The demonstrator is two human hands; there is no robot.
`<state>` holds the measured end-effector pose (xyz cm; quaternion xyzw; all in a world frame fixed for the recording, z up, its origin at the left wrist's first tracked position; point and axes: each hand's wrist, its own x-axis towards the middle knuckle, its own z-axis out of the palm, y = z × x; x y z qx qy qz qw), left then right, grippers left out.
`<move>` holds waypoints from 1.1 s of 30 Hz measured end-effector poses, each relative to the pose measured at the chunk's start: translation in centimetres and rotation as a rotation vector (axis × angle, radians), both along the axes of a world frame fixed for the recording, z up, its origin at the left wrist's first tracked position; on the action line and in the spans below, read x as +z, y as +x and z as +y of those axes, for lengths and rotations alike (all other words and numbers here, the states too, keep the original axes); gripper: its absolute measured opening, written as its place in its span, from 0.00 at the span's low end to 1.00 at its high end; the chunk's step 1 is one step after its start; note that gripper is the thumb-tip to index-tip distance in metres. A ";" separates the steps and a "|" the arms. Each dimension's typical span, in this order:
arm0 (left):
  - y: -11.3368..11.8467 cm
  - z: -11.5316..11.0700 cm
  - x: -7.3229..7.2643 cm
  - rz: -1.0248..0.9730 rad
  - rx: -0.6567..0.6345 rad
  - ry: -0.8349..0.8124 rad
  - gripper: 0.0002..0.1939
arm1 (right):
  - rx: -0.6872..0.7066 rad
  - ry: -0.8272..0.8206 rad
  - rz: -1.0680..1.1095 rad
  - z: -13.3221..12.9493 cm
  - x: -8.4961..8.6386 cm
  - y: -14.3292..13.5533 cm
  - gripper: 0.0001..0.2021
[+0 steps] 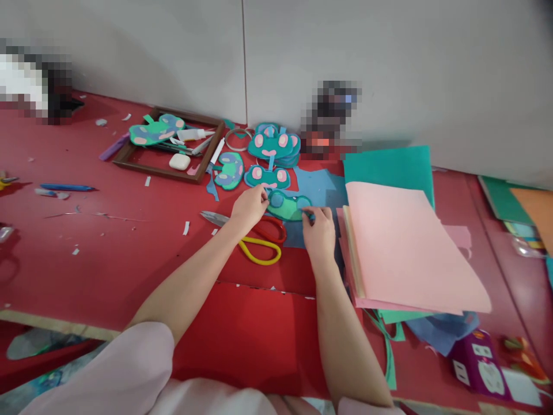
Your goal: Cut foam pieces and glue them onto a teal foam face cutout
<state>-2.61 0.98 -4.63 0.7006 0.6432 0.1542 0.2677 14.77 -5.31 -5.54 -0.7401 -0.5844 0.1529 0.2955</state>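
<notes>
A green felt piece shaped like a frog face (288, 208), edged in darker teal with two round eye bumps, lies between my hands. My left hand (249, 208) pinches its left end. At the other end, the closed fingertips of my right hand (318, 230) grip its edge. Beneath it spreads a blue felt sheet (322, 185). Scissors (260, 252) with one red and one yellow handle lie partly under my left wrist. Just beyond are a finished-looking frog face (268, 178) with pink features and a stack of similar faces (271, 151).
Felt sheets (401, 248), pink on top, are piled at right. A wooden frame (162, 172) holding glue and small tools stands back left, near a roll of tape (238, 140). A blue pen (67, 187) lies left; a purple box (477, 363) sits front right.
</notes>
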 end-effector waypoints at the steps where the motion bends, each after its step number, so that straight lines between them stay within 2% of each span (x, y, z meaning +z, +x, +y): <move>1: 0.0 0.0 0.0 0.005 -0.008 -0.001 0.02 | 0.002 -0.002 0.003 0.1 -0.1 0.0 0.12; 7: 0.2 -0.3 0.4 0.126 -0.074 0.053 0.05 | -0.060 -0.022 -0.055 0.3 0.1 -0.4 0.11; 14: 0.5 -0.5 0.8 0.164 -0.108 0.062 0.09 | -0.103 -0.029 -0.119 0.3 0.0 -1.2 0.12; 20: 0.6 -0.2 -0.3 0.099 0.065 0.145 0.15 | -0.204 0.148 0.215 1.3 -1.6 0.9 0.14; 22: 0.6 -0.2 -0.5 0.075 0.079 0.186 0.17 | -0.253 0.174 0.297 1.6 -2.0 1.5 0.15; 29: 1.2 -0.6 -0.6 0.053 -0.033 0.296 0.14 | -0.205 0.120 0.212 1.3 -1.7 0.7 0.14; 33: 0.9 0.1 -1.3 -0.054 -0.035 0.315 0.11 | -0.188 0.097 0.190 1.2 -1.4 0.2 0.13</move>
